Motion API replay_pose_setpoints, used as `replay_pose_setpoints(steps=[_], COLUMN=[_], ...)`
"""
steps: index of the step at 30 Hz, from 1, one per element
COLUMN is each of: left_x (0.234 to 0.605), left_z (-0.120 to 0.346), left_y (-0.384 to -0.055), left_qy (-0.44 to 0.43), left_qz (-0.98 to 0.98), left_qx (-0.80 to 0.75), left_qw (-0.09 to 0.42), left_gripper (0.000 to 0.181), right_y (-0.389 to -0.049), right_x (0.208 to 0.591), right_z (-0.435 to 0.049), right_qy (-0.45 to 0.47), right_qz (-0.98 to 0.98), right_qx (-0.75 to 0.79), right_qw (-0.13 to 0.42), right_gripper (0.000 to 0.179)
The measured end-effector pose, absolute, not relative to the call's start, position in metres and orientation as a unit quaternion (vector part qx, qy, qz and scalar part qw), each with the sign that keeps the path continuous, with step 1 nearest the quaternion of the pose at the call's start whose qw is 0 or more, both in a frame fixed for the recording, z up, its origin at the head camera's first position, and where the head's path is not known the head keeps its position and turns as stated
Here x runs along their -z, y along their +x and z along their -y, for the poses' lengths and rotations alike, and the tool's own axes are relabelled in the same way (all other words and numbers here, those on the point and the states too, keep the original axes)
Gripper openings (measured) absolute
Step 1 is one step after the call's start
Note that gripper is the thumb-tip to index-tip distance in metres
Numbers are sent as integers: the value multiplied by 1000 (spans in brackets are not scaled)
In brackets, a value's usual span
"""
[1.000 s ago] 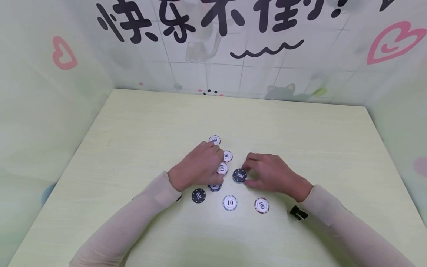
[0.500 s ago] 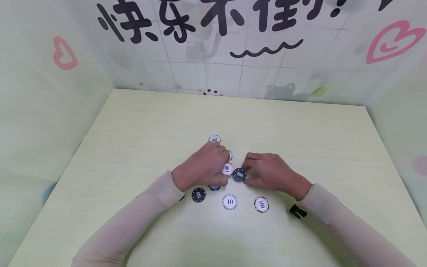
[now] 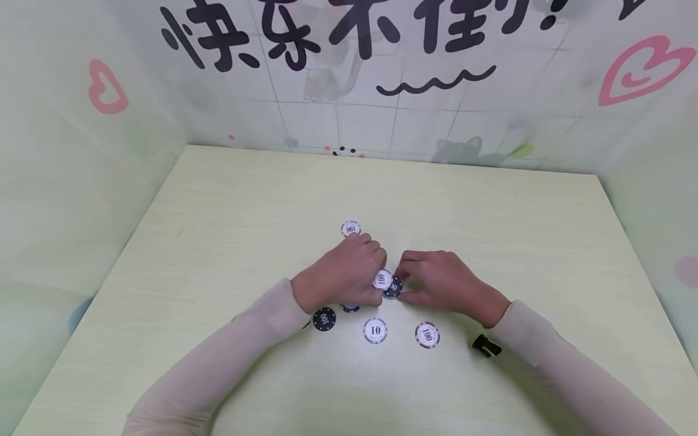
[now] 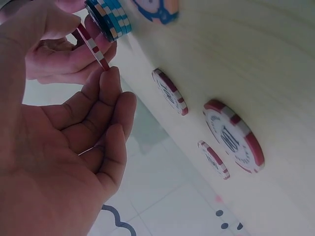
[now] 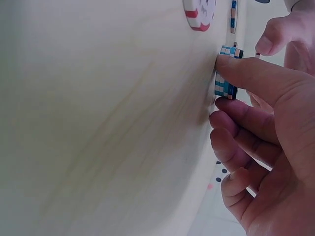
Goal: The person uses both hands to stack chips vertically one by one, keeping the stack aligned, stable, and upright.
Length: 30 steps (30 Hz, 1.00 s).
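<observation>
Tilted red-white chip (image 3: 382,280) is right at the black-topped stack (image 3: 395,290); contact unclear. L hand (image 3: 349,271) pinches it btwn thumb & fingertips, other fingers loosely curled. R hand (image 3: 444,281) clamps stack, thumb & fingers on opp. sides. Nearer wearer on table (image 3: 491,218): 10 chip (image 3: 375,330), 1 black chip (image 3: 324,319).

The left grip (image 3: 349,270) has carried its white chip (image 3: 383,279) rightward (partly hiding the stacked black chip (image 3: 395,289)).
</observation>
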State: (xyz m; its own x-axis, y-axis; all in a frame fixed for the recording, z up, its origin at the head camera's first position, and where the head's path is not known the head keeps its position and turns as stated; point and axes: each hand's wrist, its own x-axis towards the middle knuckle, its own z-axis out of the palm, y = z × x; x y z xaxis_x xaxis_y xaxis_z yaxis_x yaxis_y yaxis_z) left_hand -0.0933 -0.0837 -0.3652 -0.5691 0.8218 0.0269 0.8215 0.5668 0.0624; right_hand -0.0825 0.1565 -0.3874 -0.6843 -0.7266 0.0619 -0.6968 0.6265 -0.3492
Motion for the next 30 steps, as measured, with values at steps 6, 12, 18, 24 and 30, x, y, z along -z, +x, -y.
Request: replay_pose_setpoints(steps=[6, 12, 18, 24, 30], left_x=[367, 370, 371, 372, 372], left_z=[77, 72, 70, 70, 69], left_y=[-93, -93, -91, -90, -89], left_qy=[465, 470, 477, 480, 478], left_qz=[-885, -882, -879, -877, -878], left_qx=[-29, -31, -20, -10, -4], left_qw=[9, 9, -5, -17, -16], left_gripper=[34, 30, 30, 30, 33], right_y=[-82, -81, -82, -82, -82], right_x=[388, 388, 389, 388, 388], right_z=[-157, -157, -157, -157, -156], right_qy=[-395, -397, -400, -402, -399], right_qz=[-902, -901, -899, -899, -900], right_qx=[172, 172, 173, 174, 175], right_qw=[41, 33, 28, 27, 29], right_gripper=[29, 30, 29, 29, 28])
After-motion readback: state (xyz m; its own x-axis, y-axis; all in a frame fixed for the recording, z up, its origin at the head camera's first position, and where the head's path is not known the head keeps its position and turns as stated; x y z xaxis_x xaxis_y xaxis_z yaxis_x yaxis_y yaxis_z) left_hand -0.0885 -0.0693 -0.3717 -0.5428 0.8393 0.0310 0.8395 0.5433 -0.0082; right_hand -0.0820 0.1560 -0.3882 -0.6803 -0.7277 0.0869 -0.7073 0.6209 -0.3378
